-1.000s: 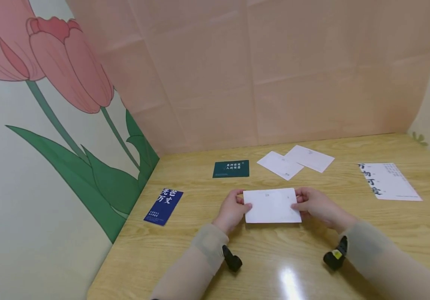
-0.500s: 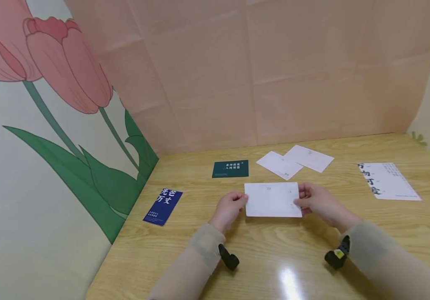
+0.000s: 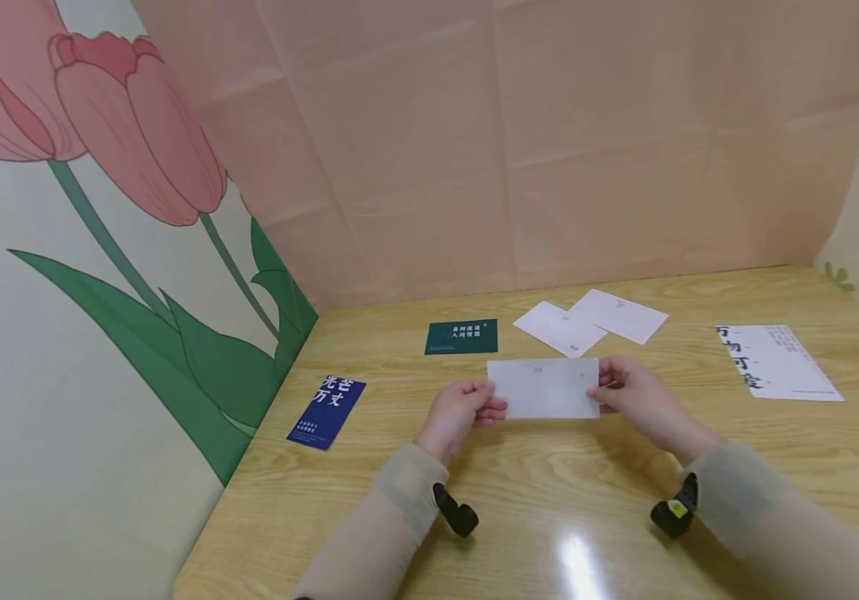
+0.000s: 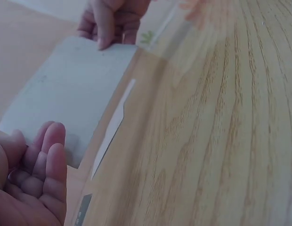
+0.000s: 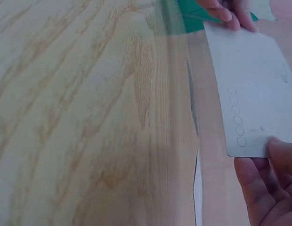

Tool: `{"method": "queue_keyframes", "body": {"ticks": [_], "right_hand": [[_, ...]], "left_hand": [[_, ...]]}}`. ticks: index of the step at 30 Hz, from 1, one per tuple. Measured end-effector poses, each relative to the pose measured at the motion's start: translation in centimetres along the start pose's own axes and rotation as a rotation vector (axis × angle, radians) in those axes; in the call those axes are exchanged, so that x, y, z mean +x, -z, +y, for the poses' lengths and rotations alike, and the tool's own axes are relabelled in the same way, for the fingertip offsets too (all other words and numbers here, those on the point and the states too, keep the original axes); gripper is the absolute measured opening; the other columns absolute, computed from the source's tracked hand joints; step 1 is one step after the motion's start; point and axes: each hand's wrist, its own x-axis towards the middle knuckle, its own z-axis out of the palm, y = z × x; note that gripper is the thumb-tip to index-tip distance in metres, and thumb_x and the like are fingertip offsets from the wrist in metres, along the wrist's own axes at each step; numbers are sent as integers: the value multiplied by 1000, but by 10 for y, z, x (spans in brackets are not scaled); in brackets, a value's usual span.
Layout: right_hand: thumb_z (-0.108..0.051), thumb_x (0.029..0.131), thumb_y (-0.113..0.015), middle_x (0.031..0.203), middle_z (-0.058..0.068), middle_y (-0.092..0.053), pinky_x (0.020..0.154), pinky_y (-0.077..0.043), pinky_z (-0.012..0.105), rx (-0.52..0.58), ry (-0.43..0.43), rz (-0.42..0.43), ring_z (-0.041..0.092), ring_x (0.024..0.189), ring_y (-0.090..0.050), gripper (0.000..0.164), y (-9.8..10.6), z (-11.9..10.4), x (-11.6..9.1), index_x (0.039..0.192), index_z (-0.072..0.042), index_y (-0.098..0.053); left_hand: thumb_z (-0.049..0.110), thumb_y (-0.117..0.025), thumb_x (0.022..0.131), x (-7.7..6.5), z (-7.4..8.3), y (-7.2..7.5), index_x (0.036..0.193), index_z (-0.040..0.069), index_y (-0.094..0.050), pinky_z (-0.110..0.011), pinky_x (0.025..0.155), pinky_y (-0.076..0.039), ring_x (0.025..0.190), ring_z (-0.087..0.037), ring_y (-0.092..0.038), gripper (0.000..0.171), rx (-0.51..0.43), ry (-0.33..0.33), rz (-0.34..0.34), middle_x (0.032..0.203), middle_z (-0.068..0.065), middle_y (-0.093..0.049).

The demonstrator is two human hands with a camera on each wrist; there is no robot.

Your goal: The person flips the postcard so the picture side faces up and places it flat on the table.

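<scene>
A white postcard (image 3: 544, 389) is held up above the wooden table between both hands, its long side running left to right. My left hand (image 3: 457, 415) pinches its left end, thumb on the near face, with the other fingers loosely bent beside the edge in the left wrist view. My right hand (image 3: 642, 404) pinches the right end between thumb and fingers. A row of small printed circles (image 5: 236, 119) shows along the card's edge in the right wrist view. The card's far face is hidden from the head view.
On the table (image 3: 549, 492) lie a dark blue card (image 3: 327, 412) at left, a green card (image 3: 461, 337) farther back, two overlapping white cards (image 3: 560, 328) behind the hands, and a white card with black lettering (image 3: 779, 362) at right. A pink sheet (image 3: 549, 150) hangs behind.
Both hands have raised the postcard slightly and tilted it, so its near face looks shallower. My left hand's fingers have shifted on the left end and now show below the thumb.
</scene>
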Motion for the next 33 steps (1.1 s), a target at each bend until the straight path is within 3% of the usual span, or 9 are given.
{"method": "queue_keyframes", "body": {"ticks": [6, 12, 17, 23, 30, 33], "right_hand": [[-12, 95, -61, 96, 13, -57, 74, -51, 38, -100, 72, 50, 24, 86, -56, 15, 1, 1, -2, 101, 0, -54], [-11, 92, -65, 89, 8, -61, 59, -38, 31, -212, 129, 132, 22, 74, -46, 7, -1, 3, -3, 91, -5, -61], [-5, 91, -64, 103, 12, -70, 69, -50, 27, -238, 197, 152, 27, 92, -62, 5, -3, 4, -3, 92, -6, -69], [6, 88, -61, 105, 13, -70, 71, -50, 24, -315, 271, 186, 33, 101, -62, 18, -4, 5, -4, 91, -8, -72], [10, 85, -61, 109, 15, -69, 84, -50, 48, -377, 354, 203, 37, 104, -61, 20, -5, 6, -2, 90, -7, -70], [7, 89, -58, 113, 18, -65, 85, -48, 53, -376, 297, 195, 37, 105, -59, 18, -5, 3, -3, 97, -4, -70]], "left_hand": [[34, -49, 100, 0, 2, 0, 101, 5, -69, -31, 78, -55, 86, -20, -69, 35, -67, -7, -6, 93, -10, -71], [42, -54, 95, 0, 3, 1, 102, 0, -66, -33, 81, -55, 90, -22, -69, 45, -140, -1, -11, 99, -13, -71], [32, -60, 95, 1, 2, 2, 109, -4, -67, -35, 83, -54, 91, -23, -69, 39, -184, -10, -39, 110, -21, -67], [11, -66, 90, 4, 0, 0, 108, 0, -71, -33, 81, -55, 90, -22, -69, 22, -224, 17, -14, 103, -14, -71], [9, -69, 88, 7, -2, -2, 102, 8, -74, -26, 72, -52, 84, -19, -66, 15, -181, 59, 65, 105, -7, -69], [10, -70, 88, 6, -2, -3, 102, 11, -74, -25, 72, -52, 84, -19, -65, 15, -152, 55, 86, 106, -6, -68]]}}
